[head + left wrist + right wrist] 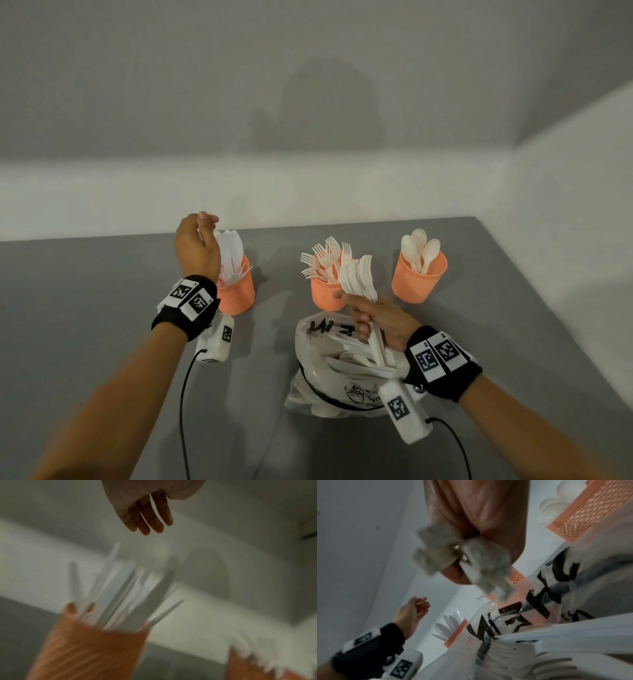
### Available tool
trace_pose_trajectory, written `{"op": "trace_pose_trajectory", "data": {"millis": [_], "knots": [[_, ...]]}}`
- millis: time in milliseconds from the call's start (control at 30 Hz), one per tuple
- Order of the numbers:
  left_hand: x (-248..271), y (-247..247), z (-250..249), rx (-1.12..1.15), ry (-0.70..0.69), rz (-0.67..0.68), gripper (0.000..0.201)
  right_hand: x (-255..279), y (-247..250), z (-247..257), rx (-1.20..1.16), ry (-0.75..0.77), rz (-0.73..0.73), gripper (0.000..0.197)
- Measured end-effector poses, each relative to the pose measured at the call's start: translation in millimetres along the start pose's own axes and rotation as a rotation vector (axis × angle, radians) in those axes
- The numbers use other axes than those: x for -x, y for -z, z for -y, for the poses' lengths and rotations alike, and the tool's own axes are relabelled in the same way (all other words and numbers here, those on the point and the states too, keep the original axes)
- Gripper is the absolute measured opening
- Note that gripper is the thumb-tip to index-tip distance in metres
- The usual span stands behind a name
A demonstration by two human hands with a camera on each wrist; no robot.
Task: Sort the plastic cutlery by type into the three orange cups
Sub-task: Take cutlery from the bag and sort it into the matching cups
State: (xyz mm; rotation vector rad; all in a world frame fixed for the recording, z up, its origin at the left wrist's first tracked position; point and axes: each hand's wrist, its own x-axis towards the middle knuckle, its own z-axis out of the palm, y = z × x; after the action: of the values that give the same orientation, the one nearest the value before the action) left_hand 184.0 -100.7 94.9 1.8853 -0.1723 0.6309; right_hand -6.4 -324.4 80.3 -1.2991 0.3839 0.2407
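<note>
Three orange mesh cups stand in a row on the grey table (85, 291). The left cup (236, 294) holds white knives (231, 253), the middle cup (323, 293) forks, the right cup (418, 279) spoons (419, 250). My left hand (198, 246) hovers over the knife cup, fingers (145, 519) relaxed and empty; the knives (123, 588) fan out below it. My right hand (373, 322) grips a bundle of white forks (359, 274) by the handles, above the plastic bag (335, 370). In the right wrist view the handle ends (462, 557) stick out of my fist.
The clear plastic bag (539, 601) with black lettering lies in front of the cups and holds more white cutlery. Black cables trail from both wrist units across the table's near side. A white wall borders the table behind and on the right.
</note>
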Motion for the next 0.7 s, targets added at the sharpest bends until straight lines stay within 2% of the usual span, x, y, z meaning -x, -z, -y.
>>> {"op": "trace_pose_trajectory", "data": {"millis": [67,133,233,300,367,400,467,533,700], "knots": [[12.2,2.0,-30.5,0.123,-0.018,-0.007,0.03,0.2,-0.4,-0.7,-0.008,0.006,-0.012,0.012],[32.9,-1.0,-59.3,0.262,0.028,0.076,0.025,-0.5,-2.6,-0.7,-0.016,0.031,-0.019,0.007],[75.5,-11.8,-82.0,0.3,0.13,0.4,0.024,0.3,-8.6,-0.7,0.021,0.068,-0.015,0.009],[105.0,-22.3,-87.3,0.28,0.249,0.655,0.008,2.4,-14.4,0.2,0.054,0.09,-0.001,0.009],[127.5,-31.4,-92.7,0.268,0.359,0.816,0.034,4.3,-18.6,0.6,0.071,0.106,0.003,0.009],[135.9,-34.7,-96.5,0.297,0.409,0.865,0.039,4.9,-19.8,0.1,0.094,0.115,-0.003,0.007],[146.4,-37.9,-105.8,0.382,0.477,0.904,0.032,5.8,-20.1,-1.6,0.158,0.13,-0.009,0.009],[151.2,-39.8,-111.3,0.421,0.533,0.88,0.027,8.1,-17.3,-2.7,0.185,0.129,0.015,0.01],[154.7,-39.7,-109.7,0.432,0.538,0.866,0.032,18.9,-6.4,-2.9,0.08,0.055,0.145,0.011]]}}
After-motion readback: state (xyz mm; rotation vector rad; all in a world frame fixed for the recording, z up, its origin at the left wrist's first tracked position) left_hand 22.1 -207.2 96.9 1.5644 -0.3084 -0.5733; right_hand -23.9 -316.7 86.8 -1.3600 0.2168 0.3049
